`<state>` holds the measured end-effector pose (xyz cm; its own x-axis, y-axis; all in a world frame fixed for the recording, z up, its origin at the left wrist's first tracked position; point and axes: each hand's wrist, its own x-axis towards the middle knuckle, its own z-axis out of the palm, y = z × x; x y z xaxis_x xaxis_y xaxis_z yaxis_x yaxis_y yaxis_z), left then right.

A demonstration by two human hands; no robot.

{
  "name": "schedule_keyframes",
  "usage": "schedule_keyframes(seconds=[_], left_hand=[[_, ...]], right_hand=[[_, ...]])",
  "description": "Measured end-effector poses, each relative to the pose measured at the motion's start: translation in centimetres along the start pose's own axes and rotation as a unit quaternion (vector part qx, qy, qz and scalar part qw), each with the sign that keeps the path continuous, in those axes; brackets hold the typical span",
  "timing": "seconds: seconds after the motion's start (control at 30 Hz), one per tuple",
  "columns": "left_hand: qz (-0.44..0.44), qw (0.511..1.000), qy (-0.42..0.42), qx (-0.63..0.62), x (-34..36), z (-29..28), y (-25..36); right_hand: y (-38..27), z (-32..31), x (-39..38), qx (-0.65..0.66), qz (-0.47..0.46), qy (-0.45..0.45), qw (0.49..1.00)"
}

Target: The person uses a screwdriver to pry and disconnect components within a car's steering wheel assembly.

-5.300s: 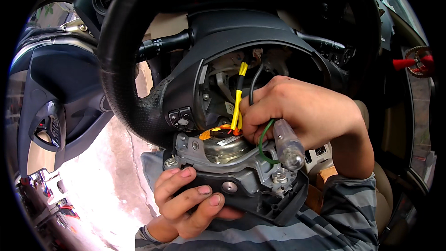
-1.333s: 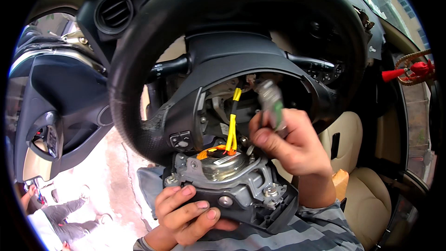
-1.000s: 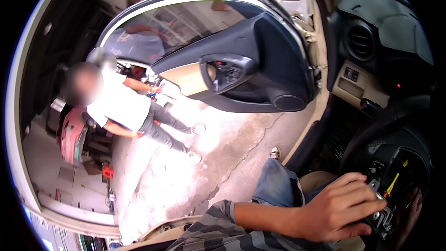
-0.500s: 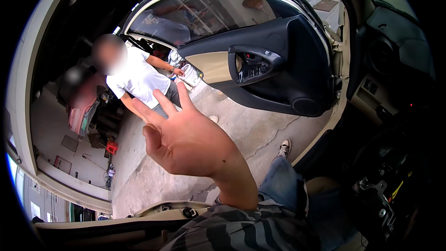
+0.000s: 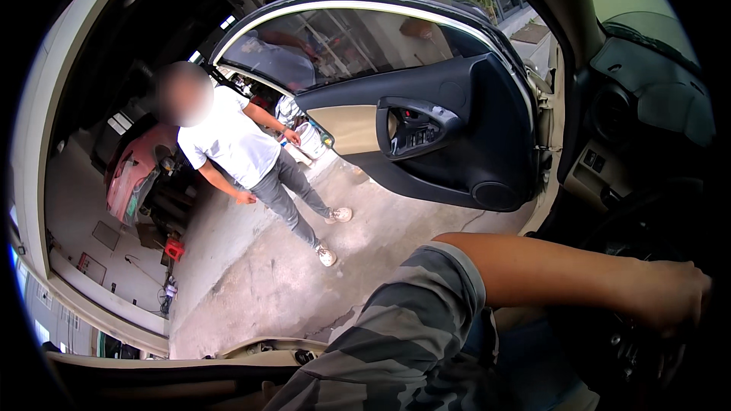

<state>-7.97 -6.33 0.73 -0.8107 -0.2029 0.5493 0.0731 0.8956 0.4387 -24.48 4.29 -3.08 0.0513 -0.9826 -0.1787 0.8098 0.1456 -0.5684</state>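
My left arm, in a grey camouflage sleeve (image 5: 403, 304), stretches to the right across the car's driver side. At its end my left hand (image 5: 674, 294) is closed at the dark steering wheel area, with its fingers curled. Whatever is in the fingers is hidden by the hand and the shadow. Just below the hand, metal parts of an opened wheel hub (image 5: 626, 354) show faintly. My right hand is out of view.
The car door (image 5: 457, 122) stands wide open, with a beige and black inner panel. Beyond it a person in a white shirt (image 5: 236, 137) stands on the concrete floor (image 5: 251, 289). A white bucket (image 5: 310, 139), a red stool (image 5: 174, 249) and a pink car part (image 5: 133, 171) are farther back.
My left hand, raised with fingers spread in front of the doorway, has swung right to the steering wheel area and closed. The view has shifted slightly, and the standing person is now fully visible.
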Motion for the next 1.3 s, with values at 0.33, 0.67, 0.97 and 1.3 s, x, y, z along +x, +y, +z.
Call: schedule_keyframes(seconds=[0.33, 0.67, 0.97, 1.3], left_hand=[[-0.105, 0.969, 0.165, -0.152, -1.3, -1.2, 1.4], [-0.043, 0.969, 0.224, -0.099, -3.7, -2.2, 0.5], [-0.313, 0.815, 0.216, -0.438, -5.9, -1.8, 2.0], [-0.23, 0.912, 0.15, -0.305, -6.6, -0.9, 1.5]], right_hand=[[1.3, -0.6, -0.7, -0.276, -0.153, 0.02, 0.949], [4.0, -7.2, -6.8, -0.247, -0.426, 0.282, 0.824], [1.0, 0.4, -1.8, -0.419, -0.505, -0.133, 0.743], [1.1, 4.9, -0.5, -0.604, -0.355, -0.088, 0.708]])
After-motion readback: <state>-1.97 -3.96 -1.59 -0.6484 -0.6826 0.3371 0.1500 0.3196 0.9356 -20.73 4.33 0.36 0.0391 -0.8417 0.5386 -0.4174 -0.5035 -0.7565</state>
